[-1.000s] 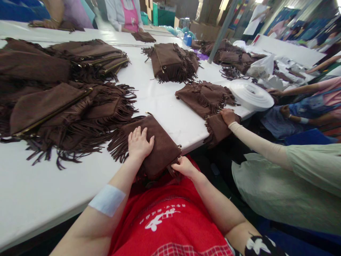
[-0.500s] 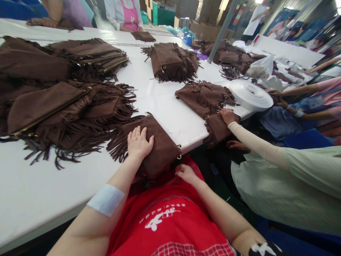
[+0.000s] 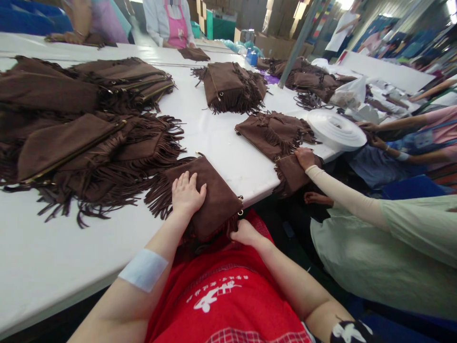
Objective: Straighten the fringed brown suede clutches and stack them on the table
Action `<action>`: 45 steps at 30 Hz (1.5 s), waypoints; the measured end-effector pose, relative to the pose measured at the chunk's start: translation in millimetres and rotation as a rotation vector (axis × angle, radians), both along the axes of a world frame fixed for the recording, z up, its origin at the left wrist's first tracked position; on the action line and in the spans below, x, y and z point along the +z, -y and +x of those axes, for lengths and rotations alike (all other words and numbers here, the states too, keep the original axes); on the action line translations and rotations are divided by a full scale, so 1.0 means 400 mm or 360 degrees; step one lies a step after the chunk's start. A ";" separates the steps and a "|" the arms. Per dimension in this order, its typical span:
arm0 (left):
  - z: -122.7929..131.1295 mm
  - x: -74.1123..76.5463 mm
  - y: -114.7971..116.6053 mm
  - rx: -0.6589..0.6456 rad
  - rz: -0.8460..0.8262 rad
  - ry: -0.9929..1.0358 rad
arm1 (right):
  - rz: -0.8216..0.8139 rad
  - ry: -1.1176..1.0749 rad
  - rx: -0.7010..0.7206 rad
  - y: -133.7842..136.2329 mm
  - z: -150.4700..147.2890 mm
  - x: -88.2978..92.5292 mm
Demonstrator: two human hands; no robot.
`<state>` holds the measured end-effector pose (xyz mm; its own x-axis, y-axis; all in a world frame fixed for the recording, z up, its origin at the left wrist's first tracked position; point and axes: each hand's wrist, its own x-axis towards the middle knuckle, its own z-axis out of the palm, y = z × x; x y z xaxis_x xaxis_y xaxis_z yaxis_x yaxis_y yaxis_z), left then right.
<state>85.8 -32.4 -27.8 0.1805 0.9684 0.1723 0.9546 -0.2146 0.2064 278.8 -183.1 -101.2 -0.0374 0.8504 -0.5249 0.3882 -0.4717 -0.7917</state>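
Brown fringed bag (image 3: 217, 190) is lying at the near edge of the white table (image 3: 71, 262).
Left hand (image 3: 187, 194) is resting flat on the bag, fingers slightly spread; right hand (image 3: 246, 233) is curling near its right corner, below a metal ring (image 3: 240, 213). Whether the right fingers are gripping fringe cannot be told. Piled bags (image 3: 67, 143) are lying left.

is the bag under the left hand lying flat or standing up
Lying flat: the bag shows its broad side upward, with the left hand spread on it and fringe fanned out beside it.
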 end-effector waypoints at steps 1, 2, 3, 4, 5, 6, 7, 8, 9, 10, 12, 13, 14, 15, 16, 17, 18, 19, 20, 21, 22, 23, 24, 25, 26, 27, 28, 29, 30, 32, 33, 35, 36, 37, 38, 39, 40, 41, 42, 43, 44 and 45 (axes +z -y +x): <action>0.000 0.001 0.000 0.0004 0.0002 -0.0001 | -0.0095 -0.0006 0.0054 0.017 -0.003 -0.019; 0.001 0.002 0.000 0.0005 0.0001 -0.0001 | -0.0161 -0.0008 0.0085 0.034 -0.005 -0.039; 0.001 0.003 0.000 0.0005 -0.0002 0.0002 | -0.0195 -0.0008 0.0095 0.050 -0.005 -0.058; 0.001 0.003 0.000 0.0002 -0.0007 0.0006 | -0.0203 -0.0007 0.0081 0.063 -0.003 -0.074; 0.001 0.004 0.000 -0.0002 -0.0010 0.0011 | -0.0193 -0.0001 0.0049 0.070 0.003 -0.087; 0.002 0.004 0.001 -0.0004 -0.0012 0.0016 | -0.0162 0.0012 -0.0003 0.072 0.010 -0.094; 0.002 0.004 0.001 -0.0005 -0.0011 0.0019 | -0.0114 0.0034 -0.0071 0.068 0.020 -0.095; 0.002 0.003 0.001 -0.0003 -0.0008 0.0020 | -0.0028 0.0048 -0.0171 0.060 0.031 -0.091; 0.002 0.003 0.001 -0.0001 -0.0003 0.0018 | 0.0103 0.0035 -0.0294 0.047 0.041 -0.080; 0.002 0.001 0.001 0.0003 0.0001 0.0015 | 0.0269 -0.0018 -0.0416 0.033 0.049 -0.064; 0.001 -0.002 0.000 0.0007 0.0002 0.0007 | 0.0595 -0.0248 -0.0579 0.006 0.057 -0.023; 0.000 -0.003 0.000 0.0006 0.0003 0.0003 | 0.0693 -0.0405 -0.0595 -0.005 0.055 0.000; 0.000 -0.004 -0.001 0.0003 0.0003 0.0000 | 0.0714 -0.0560 -0.0555 -0.013 0.049 0.022; -0.001 -0.005 -0.001 0.0001 0.0004 -0.0004 | 0.0659 -0.0683 -0.0470 -0.019 0.040 0.041; -0.001 -0.005 -0.001 -0.0001 0.0005 -0.0008 | 0.0572 -0.0762 -0.0392 -0.023 0.030 0.057; -0.001 -0.005 -0.001 -0.0002 0.0006 -0.0010 | 0.0483 -0.0793 -0.0336 -0.026 0.018 0.068; -0.001 -0.004 -0.001 0.0000 0.0005 -0.0010 | 0.0406 -0.0778 -0.0308 -0.029 0.007 0.075; -0.001 -0.002 0.000 0.0001 -0.0001 -0.0007 | 0.0346 -0.0724 -0.0308 -0.032 -0.003 0.077; -0.001 0.000 0.000 0.0001 -0.0008 -0.0001 | 0.0305 -0.0646 -0.0339 -0.035 -0.012 0.075; 0.000 0.002 0.001 0.0001 -0.0014 0.0005 | 0.0273 -0.0557 -0.0385 -0.037 -0.018 0.070; 0.000 0.003 0.002 0.0000 -0.0018 0.0010 | 0.0222 -0.0464 -0.0425 -0.038 -0.024 0.061; 0.001 0.005 0.002 0.0002 -0.0019 0.0012 | 0.0146 -0.0380 -0.0449 -0.038 -0.029 0.050; 0.001 0.005 0.003 0.0004 -0.0020 0.0011 | 0.0053 -0.0311 -0.0456 -0.035 -0.033 0.037; 0.001 0.005 0.003 0.0008 -0.0017 0.0008 | -0.0051 -0.0259 -0.0447 -0.029 -0.037 0.022; 0.001 0.005 0.002 0.0011 -0.0015 0.0005 | -0.0153 -0.0225 -0.0426 -0.020 -0.040 0.007; 0.001 0.003 0.002 0.0011 -0.0013 0.0002 | -0.0240 -0.0208 -0.0393 -0.009 -0.042 -0.009; 0.001 0.002 0.001 0.0006 -0.0012 0.0002 | -0.0298 -0.0205 -0.0358 0.005 -0.042 -0.024; 0.001 0.001 0.001 0.0001 -0.0011 0.0006 | -0.0328 -0.0205 -0.0322 0.020 -0.040 -0.039; 0.000 -0.001 0.000 -0.0005 -0.0009 0.0014 | -0.0349 -0.0199 -0.0290 0.034 -0.036 -0.051; 0.000 -0.003 -0.001 -0.0005 -0.0009 0.0036 | -0.0352 -0.0175 -0.0247 0.054 -0.019 -0.070; 0.000 -0.004 -0.002 -0.0001 -0.0010 0.0046 | -0.0333 -0.0157 -0.0248 0.059 -0.008 -0.074; 0.000 -0.004 -0.002 0.0008 -0.0014 0.0056 | -0.0233 -0.0115 -0.0323 0.053 0.017 -0.070; 0.001 -0.003 -0.002 0.0008 -0.0017 0.0055 | -0.0101 -0.0106 -0.0408 0.045 0.029 -0.061; 0.001 -0.003 -0.002 0.0008 -0.0019 0.0050 | 0.0085 -0.0113 -0.0501 0.034 0.040 -0.048; 0.001 -0.002 -0.001 0.0008 -0.0022 0.0045 | 0.0305 -0.0127 -0.0579 0.022 0.049 -0.032; 0.002 -0.001 -0.001 0.0010 -0.0025 0.0038 | 0.0519 -0.0145 -0.0621 0.011 0.055 -0.014; 0.002 0.000 0.000 0.0010 -0.0025 0.0032 | 0.0685 -0.0176 -0.0607 0.001 0.058 0.005; 0.001 0.000 0.000 0.0011 -0.0023 0.0028 | 0.0768 -0.0225 -0.0543 -0.008 0.059 0.024; 0.001 0.000 0.000 0.0010 -0.0018 0.0024 | 0.0762 -0.0290 -0.0446 -0.014 0.057 0.040; 0.001 0.000 0.000 0.0009 -0.0011 0.0021 | 0.0707 -0.0370 -0.0352 -0.018 0.052 0.054; 0.000 -0.001 0.000 0.0008 -0.0005 0.0016 | 0.0636 -0.0449 -0.0282 -0.020 0.047 0.065; 0.000 -0.001 0.000 0.0006 -0.0003 0.0010 | 0.0573 -0.0510 -0.0239 -0.022 0.041 0.073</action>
<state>85.8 -32.4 -28.2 0.1758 0.9693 0.1717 0.9541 -0.2107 0.2127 295.1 -174.5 -72.2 -0.0119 0.9837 -0.1796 0.0475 -0.1789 -0.9827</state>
